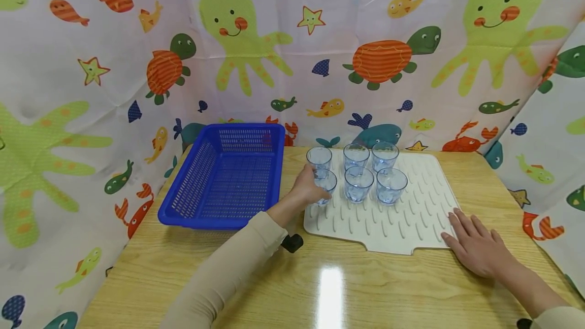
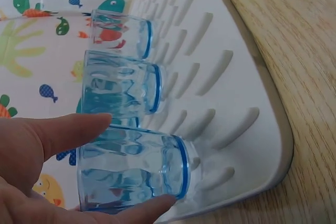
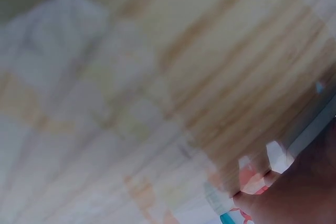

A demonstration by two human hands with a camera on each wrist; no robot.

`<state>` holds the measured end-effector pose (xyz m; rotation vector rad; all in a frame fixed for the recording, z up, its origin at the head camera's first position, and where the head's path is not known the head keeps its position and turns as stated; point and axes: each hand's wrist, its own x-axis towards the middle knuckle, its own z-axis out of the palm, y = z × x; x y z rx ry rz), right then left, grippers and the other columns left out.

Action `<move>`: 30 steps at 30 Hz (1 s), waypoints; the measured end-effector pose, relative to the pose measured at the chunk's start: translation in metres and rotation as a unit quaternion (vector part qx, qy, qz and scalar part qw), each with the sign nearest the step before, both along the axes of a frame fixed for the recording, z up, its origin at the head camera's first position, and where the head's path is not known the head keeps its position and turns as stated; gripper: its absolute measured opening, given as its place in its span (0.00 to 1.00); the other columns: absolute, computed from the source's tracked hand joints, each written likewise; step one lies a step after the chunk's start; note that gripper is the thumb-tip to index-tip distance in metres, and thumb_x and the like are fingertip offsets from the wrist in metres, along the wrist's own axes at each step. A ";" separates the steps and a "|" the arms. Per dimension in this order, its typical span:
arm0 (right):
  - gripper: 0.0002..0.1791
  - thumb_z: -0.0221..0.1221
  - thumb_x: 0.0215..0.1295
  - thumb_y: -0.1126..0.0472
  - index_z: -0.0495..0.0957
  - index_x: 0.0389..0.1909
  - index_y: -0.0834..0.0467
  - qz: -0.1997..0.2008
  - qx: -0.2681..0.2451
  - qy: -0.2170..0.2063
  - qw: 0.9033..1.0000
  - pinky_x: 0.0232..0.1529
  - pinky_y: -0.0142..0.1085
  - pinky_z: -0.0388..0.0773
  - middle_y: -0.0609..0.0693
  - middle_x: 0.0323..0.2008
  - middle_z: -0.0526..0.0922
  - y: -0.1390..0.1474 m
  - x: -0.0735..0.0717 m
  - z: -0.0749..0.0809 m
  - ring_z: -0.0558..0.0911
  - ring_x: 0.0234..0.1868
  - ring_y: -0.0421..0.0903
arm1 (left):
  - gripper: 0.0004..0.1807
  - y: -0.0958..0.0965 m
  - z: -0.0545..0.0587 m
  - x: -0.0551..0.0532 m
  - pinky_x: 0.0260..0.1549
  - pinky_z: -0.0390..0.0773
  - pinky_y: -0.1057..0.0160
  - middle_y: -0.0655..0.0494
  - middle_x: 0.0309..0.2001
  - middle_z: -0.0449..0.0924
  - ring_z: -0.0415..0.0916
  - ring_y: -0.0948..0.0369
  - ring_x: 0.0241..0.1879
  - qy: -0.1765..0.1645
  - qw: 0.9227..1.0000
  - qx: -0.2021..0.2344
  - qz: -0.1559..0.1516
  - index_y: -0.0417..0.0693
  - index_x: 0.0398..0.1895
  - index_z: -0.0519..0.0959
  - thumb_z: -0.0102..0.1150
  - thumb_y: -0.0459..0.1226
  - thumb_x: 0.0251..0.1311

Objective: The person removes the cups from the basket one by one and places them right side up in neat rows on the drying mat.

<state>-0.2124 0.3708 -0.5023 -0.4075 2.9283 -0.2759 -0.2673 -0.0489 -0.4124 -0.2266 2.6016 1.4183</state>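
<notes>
Several clear bluish glasses stand upright in two rows on a white ridged draining mat [image 1: 425,192]. My left hand [image 1: 307,188] holds the front-left glass [image 1: 326,182] from its left side. Up close in the left wrist view, the thumb lies along one side of this glass [image 2: 136,174] and a finger along the other, near its base. Just behind it stands the back-left glass [image 1: 319,155]. My right hand [image 1: 477,243] rests with spread fingers at the mat's right edge, holding nothing; only part of it shows in the right wrist view.
A blue plastic basket [image 1: 280,176] with slotted walls stands on the wooden table [image 1: 379,288], left of the mat. Close behind and at both sides hangs a curtain [image 1: 297,55] printed with sea animals.
</notes>
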 end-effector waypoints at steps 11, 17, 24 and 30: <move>0.44 0.37 0.82 0.38 0.47 0.79 0.70 0.004 -0.002 0.010 1.000 0.59 0.81 0.44 0.70 0.79 0.44 -0.001 0.000 0.001 0.48 0.71 0.81 | 0.55 -0.004 0.003 0.003 0.72 0.64 0.49 0.43 0.75 0.62 0.61 0.48 0.74 -0.025 0.999 -0.029 -0.003 0.43 0.80 0.51 0.77 0.31 0.53; 0.44 0.38 0.82 0.38 0.47 0.79 0.70 0.003 -0.004 0.010 1.000 0.59 0.81 0.44 0.70 0.79 0.43 -0.001 0.001 0.003 0.48 0.71 0.81 | 0.51 -0.007 0.005 0.001 0.71 0.66 0.49 0.42 0.73 0.65 0.64 0.48 0.72 -0.017 0.999 -0.032 -0.021 0.41 0.77 0.56 0.77 0.31 0.52; 0.44 0.37 0.82 0.38 0.47 0.79 0.70 0.002 -0.003 0.008 1.000 0.58 0.81 0.44 0.70 0.79 0.43 0.000 0.001 0.002 0.48 0.71 0.81 | 0.51 -0.006 0.007 0.001 0.72 0.64 0.49 0.42 0.74 0.63 0.62 0.48 0.73 -0.023 0.999 -0.043 -0.023 0.44 0.77 0.57 0.79 0.33 0.51; 0.44 0.37 0.82 0.38 0.48 0.78 0.71 0.000 -0.004 0.005 1.000 0.59 0.81 0.44 0.71 0.79 0.44 0.000 0.002 0.003 0.48 0.71 0.81 | 0.53 -0.008 0.011 0.003 0.73 0.63 0.49 0.43 0.75 0.62 0.61 0.48 0.73 -0.020 0.998 -0.056 -0.029 0.45 0.78 0.57 0.79 0.32 0.51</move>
